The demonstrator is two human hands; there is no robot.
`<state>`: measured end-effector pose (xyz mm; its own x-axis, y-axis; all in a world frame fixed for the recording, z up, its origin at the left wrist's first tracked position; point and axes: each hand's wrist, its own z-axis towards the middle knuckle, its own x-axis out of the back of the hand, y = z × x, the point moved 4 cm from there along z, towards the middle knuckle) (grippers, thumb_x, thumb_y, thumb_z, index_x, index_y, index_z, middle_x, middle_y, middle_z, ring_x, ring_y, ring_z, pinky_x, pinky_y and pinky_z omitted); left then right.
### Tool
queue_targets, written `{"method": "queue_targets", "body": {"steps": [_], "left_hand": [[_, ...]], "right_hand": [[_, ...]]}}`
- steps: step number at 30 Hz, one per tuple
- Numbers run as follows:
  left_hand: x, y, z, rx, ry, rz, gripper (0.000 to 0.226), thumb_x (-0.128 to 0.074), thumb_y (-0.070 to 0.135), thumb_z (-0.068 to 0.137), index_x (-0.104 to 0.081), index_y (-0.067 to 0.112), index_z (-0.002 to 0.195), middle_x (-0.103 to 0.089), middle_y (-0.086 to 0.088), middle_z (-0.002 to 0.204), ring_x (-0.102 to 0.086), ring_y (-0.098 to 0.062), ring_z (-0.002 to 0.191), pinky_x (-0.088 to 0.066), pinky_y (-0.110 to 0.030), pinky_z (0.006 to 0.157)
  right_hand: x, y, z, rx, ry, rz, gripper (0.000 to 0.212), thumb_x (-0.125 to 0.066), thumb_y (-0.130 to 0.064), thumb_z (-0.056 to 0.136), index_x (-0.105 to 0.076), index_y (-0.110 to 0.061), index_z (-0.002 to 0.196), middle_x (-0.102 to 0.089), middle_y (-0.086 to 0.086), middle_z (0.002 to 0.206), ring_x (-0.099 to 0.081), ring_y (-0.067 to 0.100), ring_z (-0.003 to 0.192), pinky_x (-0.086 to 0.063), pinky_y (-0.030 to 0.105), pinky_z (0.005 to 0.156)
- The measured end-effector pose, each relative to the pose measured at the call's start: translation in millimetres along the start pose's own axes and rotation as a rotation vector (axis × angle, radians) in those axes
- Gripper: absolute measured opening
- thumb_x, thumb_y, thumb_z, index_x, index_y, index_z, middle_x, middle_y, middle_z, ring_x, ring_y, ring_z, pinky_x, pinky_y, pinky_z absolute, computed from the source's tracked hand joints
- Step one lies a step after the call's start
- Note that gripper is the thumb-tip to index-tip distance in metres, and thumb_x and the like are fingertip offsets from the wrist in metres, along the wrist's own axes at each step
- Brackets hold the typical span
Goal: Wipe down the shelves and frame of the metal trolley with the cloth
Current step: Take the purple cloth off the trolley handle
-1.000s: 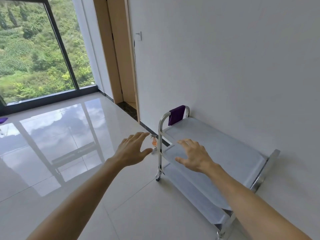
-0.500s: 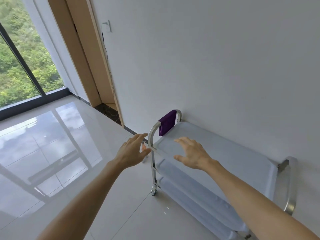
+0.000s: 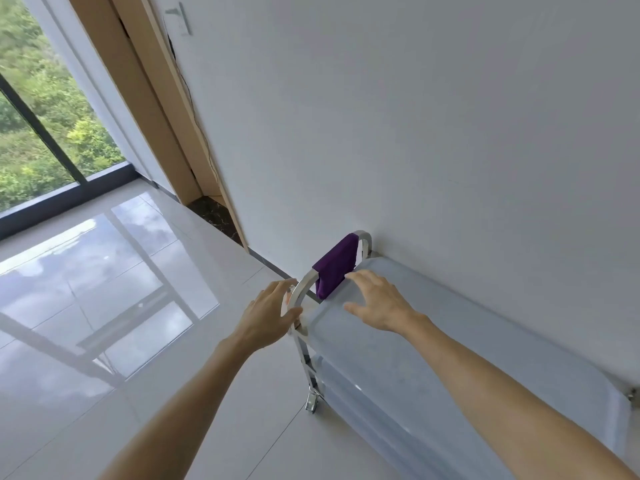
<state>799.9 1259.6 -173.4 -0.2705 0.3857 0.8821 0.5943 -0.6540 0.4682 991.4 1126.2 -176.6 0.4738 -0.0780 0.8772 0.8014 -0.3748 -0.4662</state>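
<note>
The metal trolley (image 3: 450, 362) stands along the white wall, with a pale top shelf and a lower shelf beneath it. A purple cloth (image 3: 335, 265) hangs folded over the trolley's curved end handle (image 3: 303, 289). My left hand (image 3: 266, 315) is open at the handle's near side, thumb close to the bar. My right hand (image 3: 377, 301) hovers open over the top shelf's end, its fingertips just short of the cloth. Neither hand holds anything.
The white wall (image 3: 415, 133) runs right behind the trolley. A wooden door frame (image 3: 156, 109) and a large window (image 3: 41, 126) lie to the far left. Glossy floor tiles (image 3: 121, 306) spread out on the left. A caster wheel (image 3: 313, 403) shows under the trolley's near corner.
I have stepped closer to the trolley. Both hands have moved forward toward the handle end, the right hand now almost at the cloth, the left hand beside the handle bar.
</note>
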Motion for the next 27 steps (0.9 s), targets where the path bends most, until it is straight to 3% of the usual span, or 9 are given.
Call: {"method": "queue_targets", "body": {"steps": [13,19,24,27], "left_hand": [[-31,-28,113,0.001,-0.119,-0.135,0.048,-0.057,0.036,0.098,-0.045,0.023,0.143,-0.049,0.0,0.144,-0.046,-0.018,0.127,-0.042,-0.032,0.102],[-49,-45,169,0.032,-0.223,-0.245,0.045,-0.051,0.035,0.098,-0.048,0.022,0.14,-0.047,0.0,0.144,-0.049,-0.01,0.106,-0.039,-0.027,0.087],[-66,-52,195,-0.015,-0.335,-0.243,0.048,-0.05,0.03,0.098,-0.044,0.017,0.144,-0.041,-0.001,0.15,-0.049,-0.013,0.117,-0.036,-0.025,0.09],[-72,-56,205,-0.025,-0.339,-0.265,0.048,-0.052,0.029,0.098,-0.045,0.014,0.143,-0.046,-0.002,0.144,-0.047,-0.008,0.11,-0.035,-0.023,0.09]], "right_hand": [[-16,61,91,-0.214,-0.02,0.232,0.056,-0.057,-0.037,0.095,-0.038,-0.026,0.147,-0.034,-0.004,0.152,-0.033,0.017,0.141,-0.034,0.035,0.112],[-17,76,130,-0.377,0.048,0.292,0.043,-0.056,-0.034,0.097,-0.05,-0.025,0.139,-0.046,-0.001,0.145,-0.044,0.015,0.135,-0.038,0.033,0.109],[-16,83,162,-0.496,0.1,0.323,0.039,-0.055,-0.029,0.098,-0.054,-0.019,0.136,-0.054,0.003,0.139,-0.054,0.018,0.124,-0.036,0.023,0.096],[-16,83,184,-0.535,0.125,0.38,0.037,-0.055,-0.028,0.098,-0.056,-0.015,0.132,-0.057,0.004,0.136,-0.055,0.019,0.122,-0.038,0.025,0.094]]}}
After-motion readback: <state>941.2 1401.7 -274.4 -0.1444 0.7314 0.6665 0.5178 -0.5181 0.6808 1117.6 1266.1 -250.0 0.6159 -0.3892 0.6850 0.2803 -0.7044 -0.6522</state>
